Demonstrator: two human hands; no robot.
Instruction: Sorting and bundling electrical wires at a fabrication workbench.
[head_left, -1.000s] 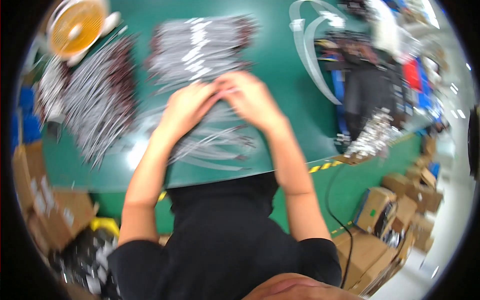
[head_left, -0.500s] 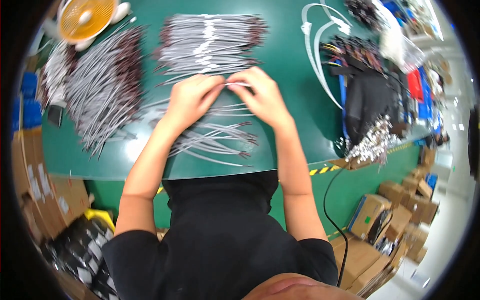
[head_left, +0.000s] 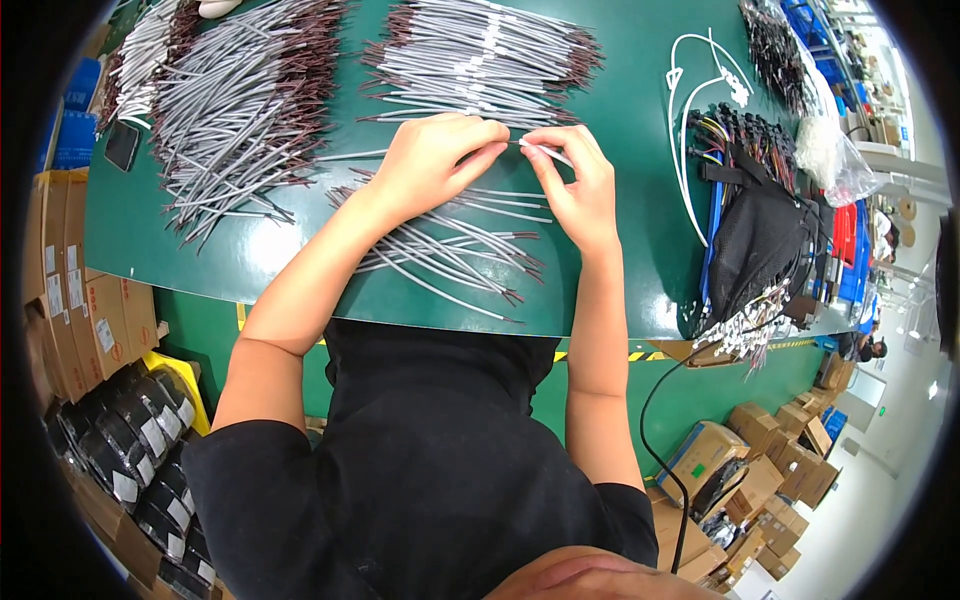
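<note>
My left hand (head_left: 440, 160) is closed in a pinch above the green table (head_left: 620, 290). A grey cable (head_left: 352, 155) runs in under it from the left, its tip showing thin and dark between the hands. My right hand (head_left: 578, 185) pinches a short whitish piece (head_left: 555, 155) close to that tip; its exact kind is too small to tell. Below the hands lie several loose grey cables (head_left: 455, 245) with brown ends. Just beyond them is a row of grey cables (head_left: 440, 55) with white bands across the middle.
A large pile of grey cables (head_left: 240, 100) covers the table's left, beside a dark phone (head_left: 122, 146). To the right are white cable loops (head_left: 676, 130), a black bag (head_left: 755, 220) and bundled wires (head_left: 745, 135). Cardboard boxes (head_left: 705, 460) stand on the floor.
The view has shifted, so the table's contents sit differently in it. My hands stay pinched close together, with a slightly wider gap where the cable tip shows.
</note>
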